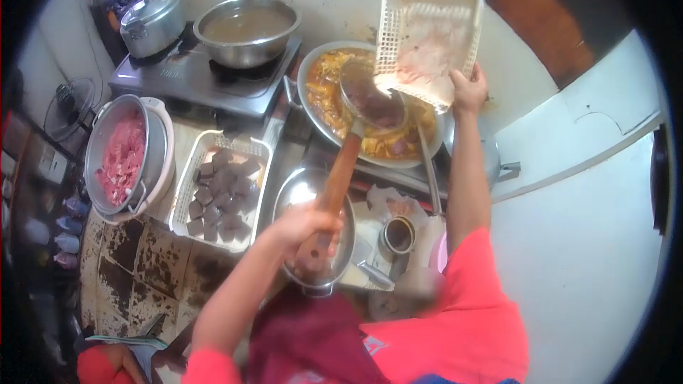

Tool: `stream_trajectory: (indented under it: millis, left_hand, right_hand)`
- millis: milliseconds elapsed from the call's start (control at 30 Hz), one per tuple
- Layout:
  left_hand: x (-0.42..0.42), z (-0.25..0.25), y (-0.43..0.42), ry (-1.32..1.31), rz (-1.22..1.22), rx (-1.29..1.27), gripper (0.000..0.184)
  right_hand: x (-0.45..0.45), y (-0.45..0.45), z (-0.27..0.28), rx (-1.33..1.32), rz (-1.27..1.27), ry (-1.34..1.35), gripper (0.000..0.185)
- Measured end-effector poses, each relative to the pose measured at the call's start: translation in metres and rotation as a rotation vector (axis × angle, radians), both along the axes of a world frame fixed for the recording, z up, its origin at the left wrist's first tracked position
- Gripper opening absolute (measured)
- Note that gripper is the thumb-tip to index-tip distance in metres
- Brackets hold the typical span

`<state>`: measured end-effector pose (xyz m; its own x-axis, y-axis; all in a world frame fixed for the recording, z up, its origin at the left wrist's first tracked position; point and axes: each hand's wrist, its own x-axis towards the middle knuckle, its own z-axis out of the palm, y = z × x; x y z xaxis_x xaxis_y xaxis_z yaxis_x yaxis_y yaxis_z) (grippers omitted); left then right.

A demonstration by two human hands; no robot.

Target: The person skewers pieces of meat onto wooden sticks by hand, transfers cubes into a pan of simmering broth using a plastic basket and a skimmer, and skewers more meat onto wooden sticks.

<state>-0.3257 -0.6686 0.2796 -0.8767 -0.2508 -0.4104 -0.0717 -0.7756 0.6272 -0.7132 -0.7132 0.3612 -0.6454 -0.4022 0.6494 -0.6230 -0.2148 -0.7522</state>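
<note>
My left hand (309,231) is closed around the wooden handle of a large ladle (344,163). Its round head sits over a wide pan (304,89) of orange-yellow stew (324,99) and holds something dark reddish-brown, hard to make out. In my right hand (469,91) is the lower right edge of a white plastic basket (389,35). This basket is tilted above the pan, its lower edge close to the ladle head. Reddish stains or residue show on its inside. A second long metal utensil (429,163) leans in the stew, its handle toward me.
Dark cubes (220,192) fill another white basket (267,171) at left, beside a pot of raw meat (122,153). A steel bowl of liquid (245,50) and a lidded pot (151,25) stand on the stove. Below my left hand is a metal pan (284,188); a cup (398,235) holds dark liquid.
</note>
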Motion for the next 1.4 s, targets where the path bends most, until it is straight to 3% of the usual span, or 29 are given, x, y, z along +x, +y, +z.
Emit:
stream_trajectory:
  millis: [33,200,300,367,433,500,533,600,633,700,767,800,867,900,933,967,1033,1100,1167,1233,1300,1400]
  left_hand:
    - [0.001,-0.008,0.000,0.007,0.007,0.001,0.027]
    - [0.000,-0.031,-0.001,0.028,-0.023,-0.008,0.025]
    - [0.007,-0.034,0.002,-0.064,-0.039,-0.014,0.028]
    - [0.012,-0.052,0.000,-0.005,-0.073,0.016,0.048]
    - [0.017,-0.042,0.002,-0.042,-0.007,0.096,0.052]
    - [0.025,-0.080,-0.007,-0.163,0.053,-0.060,0.052]
    - [0.037,-0.064,-0.004,-0.164,0.164,-0.115,0.049]
    - [0.069,-0.059,0.001,0.033,0.302,-0.284,0.054]
    - [0.088,-0.051,0.004,0.157,0.405,-0.321,0.059]
    - [0.131,-0.038,0.013,0.563,0.556,-0.201,0.070]
    - [0.169,-0.025,0.029,0.484,0.788,-0.250,0.082]
    - [0.188,-0.026,0.036,0.448,0.892,-0.270,0.088]
    - [0.239,-0.049,0.054,0.104,1.002,-0.382,0.068]
    - [0.258,-0.051,0.063,0.043,0.992,-0.355,0.059]
    - [0.289,-0.078,0.069,-0.007,0.960,-0.363,0.057]
    - [0.288,-0.058,0.082,0.025,1.016,-0.365,0.053]
    - [0.324,-0.070,0.108,-0.053,1.066,-0.373,0.052]
    - [0.368,-0.087,0.135,-0.151,1.124,-0.379,0.051]
    - [0.407,-0.102,0.161,-0.242,1.176,-0.369,0.050]
    - [0.441,-0.114,0.183,-0.320,1.210,-0.361,0.050]
    - [0.464,-0.126,0.204,-0.376,1.242,-0.336,0.049]
    - [0.478,-0.144,0.215,-0.455,1.275,-0.260,0.046]
  right_hand:
    - [-0.005,0.001,0.000,-0.087,0.181,-0.169,0.050]
    - [-0.024,0.026,-0.011,-0.052,0.186,-0.563,0.037]
    - [-0.028,0.035,-0.019,-0.076,0.649,-0.918,0.035]
    - [0.029,0.046,-0.002,0.007,0.681,-0.964,0.038]
    - [0.060,0.055,-0.002,0.001,0.805,-0.947,0.037]
    - [0.091,0.066,-0.001,0.030,0.772,-0.956,0.036]
    - [0.112,0.071,0.002,0.039,0.813,-0.973,0.035]
    - [0.160,0.083,-0.005,0.020,0.753,-1.000,0.034]
    - [0.201,0.096,0.002,0.056,0.738,-0.815,0.034]
    - [0.237,0.105,-0.006,0.218,0.670,-0.925,0.034]
    - [0.283,0.114,-0.007,0.436,0.525,-0.556,0.033]
    - [0.311,0.120,-0.004,0.452,0.559,-0.589,0.034]
    - [0.346,0.130,-0.015,0.494,0.673,-0.470,0.039]
    - [0.362,0.134,-0.028,0.442,0.801,-0.580,0.048]
    - [0.377,0.140,-0.033,0.453,0.874,-0.548,0.055]
    - [0.389,0.148,-0.039,0.463,0.963,-0.517,0.062]
    - [0.406,0.165,-0.068,0.552,0.977,-0.345,0.072]
    - [0.417,0.166,-0.113,0.602,0.853,-0.267,0.078]
    - [0.421,0.149,-0.181,0.789,0.499,-0.237,0.080]
    - [0.411,0.122,-0.242,0.906,0.436,-0.285,0.082]
    - [0.408,0.102,-0.239,0.977,0.556,-0.794,0.072]
    - [0.398,0.081,-0.248,0.978,0.748,-1.087,0.049]
